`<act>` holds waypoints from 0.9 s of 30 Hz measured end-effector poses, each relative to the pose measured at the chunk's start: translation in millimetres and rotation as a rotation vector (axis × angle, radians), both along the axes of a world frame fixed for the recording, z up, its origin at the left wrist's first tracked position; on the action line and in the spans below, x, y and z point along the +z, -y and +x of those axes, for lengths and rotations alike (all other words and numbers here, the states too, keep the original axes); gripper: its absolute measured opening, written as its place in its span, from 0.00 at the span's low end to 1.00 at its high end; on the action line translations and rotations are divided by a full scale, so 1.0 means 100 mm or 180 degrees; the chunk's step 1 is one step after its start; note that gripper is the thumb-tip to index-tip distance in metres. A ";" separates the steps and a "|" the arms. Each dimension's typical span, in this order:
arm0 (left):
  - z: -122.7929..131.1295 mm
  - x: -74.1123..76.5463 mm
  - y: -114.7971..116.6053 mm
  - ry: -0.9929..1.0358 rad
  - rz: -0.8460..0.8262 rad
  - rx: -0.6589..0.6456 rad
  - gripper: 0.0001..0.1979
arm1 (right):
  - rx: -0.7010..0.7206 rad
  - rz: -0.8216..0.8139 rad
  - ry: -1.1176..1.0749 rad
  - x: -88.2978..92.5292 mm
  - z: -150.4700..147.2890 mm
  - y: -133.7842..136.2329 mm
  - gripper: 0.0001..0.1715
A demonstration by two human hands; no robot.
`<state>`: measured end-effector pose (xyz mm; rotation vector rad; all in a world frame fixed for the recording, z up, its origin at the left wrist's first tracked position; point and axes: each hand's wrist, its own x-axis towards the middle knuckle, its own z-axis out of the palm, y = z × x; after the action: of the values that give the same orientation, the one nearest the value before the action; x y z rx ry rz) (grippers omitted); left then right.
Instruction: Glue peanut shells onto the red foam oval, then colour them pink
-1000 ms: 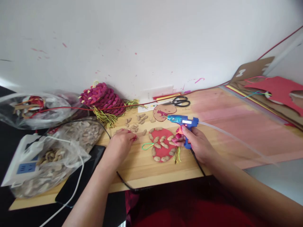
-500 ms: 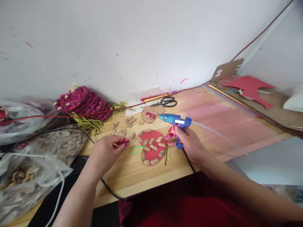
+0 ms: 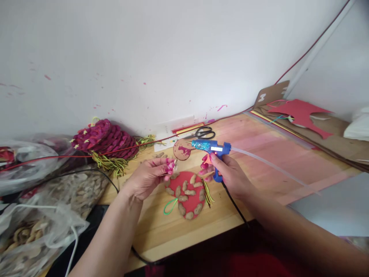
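A blue hot glue gun (image 3: pixel 211 148) is gripped in my right hand (image 3: pixel 227 169), its nozzle pointing left and a clear glue stick trailing from its back. My left hand (image 3: pixel 151 173) pinches a small pale peanut (image 3: pixel 175 165) between thumb and fingertips, mostly covered by them, left of the nozzle. Below both hands lies a red heart-shaped piece (image 3: pixel 191 206) with several peanuts stuck around its rim and across its middle. A green cord loop (image 3: pixel 170 207) comes off its left side, and a yellow-and-dark tassel (image 3: pixel 208 192) off its right.
Behind the nozzle lies a round glue-stained piece (image 3: pixel 182 150), with black-handled scissors (image 3: pixel 204 133) beyond. Magenta clusters with yellow tassels (image 3: pixel 106 140) stand at the back left. Plastic bags of peanuts (image 3: pixel 29 231) fill the left side. Red paper scraps (image 3: pixel 300 111) lie on cardboard at right.
My left hand has moved right and up from the loose peanuts toward the glue gun's nozzle, fingers pinched. The heart piece sits lower in view and looks turned a little. My right hand keeps the glue gun.
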<state>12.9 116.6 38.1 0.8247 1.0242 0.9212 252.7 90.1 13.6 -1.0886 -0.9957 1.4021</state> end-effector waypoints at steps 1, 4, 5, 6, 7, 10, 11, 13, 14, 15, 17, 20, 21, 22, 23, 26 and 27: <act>0.01 -0.01 -0.03 0.0066 -0.0006 -0.0003 0.17 | 0.0018 0.0067 0.0061 0.02 0.00 0.01 0.22; 0.00 -0.08 -0.08 0.0183 -0.0090 0.0023 0.16 | 0.0116 0.0184 0.0337 0.03 -0.01 0.05 0.23; 0.00 -0.11 -0.09 0.0213 -0.0120 0.0043 0.16 | 0.0165 0.0208 0.0440 0.02 -0.01 0.06 0.24; -0.01 -0.14 -0.09 0.0244 -0.0137 0.0058 0.16 | 0.0208 0.0245 0.0530 0.01 -0.01 0.08 0.24; -0.02 -0.17 -0.10 0.0279 -0.0141 0.0059 0.16 | 0.0236 0.0303 0.0602 0.01 -0.01 0.09 0.24; -0.06 -0.22 -0.09 0.0389 -0.0107 0.0028 0.16 | 0.0344 0.0478 0.0778 0.00 0.00 0.11 0.23; -0.07 -0.23 -0.09 0.0406 -0.0102 0.0016 0.15 | 0.0385 0.0532 0.0827 0.00 0.00 0.12 0.24; -0.09 -0.24 -0.09 0.0423 -0.0101 -0.0014 0.14 | 0.0455 0.0669 0.0927 0.00 0.00 0.14 0.23; -0.09 -0.24 -0.08 0.0428 -0.0092 -0.0027 0.14 | 0.0469 0.0746 0.0974 0.00 0.00 0.14 0.23; -0.09 -0.23 -0.08 0.0433 -0.0074 -0.0033 0.14 | 0.0479 0.0819 0.1015 0.01 0.01 0.15 0.22; -0.09 -0.23 -0.07 0.0454 -0.0035 -0.0025 0.14 | 0.0490 0.0922 0.1078 0.00 0.01 0.16 0.21; -0.07 -0.22 -0.06 0.0479 -0.0041 0.0003 0.16 | 0.0517 0.0972 0.1101 -0.02 0.01 0.17 0.21; -0.06 -0.22 -0.06 0.0486 -0.0053 0.0000 0.17 | 0.0530 0.0980 0.1102 -0.02 0.01 0.17 0.22; -0.06 -0.22 -0.05 0.0491 -0.0060 -0.0004 0.17 | 0.0527 0.0983 0.1103 -0.03 0.01 0.17 0.22; -0.05 -0.22 -0.05 0.0499 -0.0056 -0.0011 0.17 | 0.0520 0.0981 0.1112 -0.04 0.01 0.17 0.22; -0.05 -0.22 -0.04 0.0516 -0.0015 -0.0038 0.16 | 0.0472 0.1031 0.1223 -0.06 0.02 0.17 0.22; -0.05 -0.22 -0.04 0.0522 0.0003 -0.0047 0.16 | 0.0462 0.1067 0.1280 -0.06 0.02 0.18 0.22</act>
<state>8.3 120.3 16.1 0.7438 0.8742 0.9605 254.8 72.5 7.5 -1.0796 -1.5653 1.0921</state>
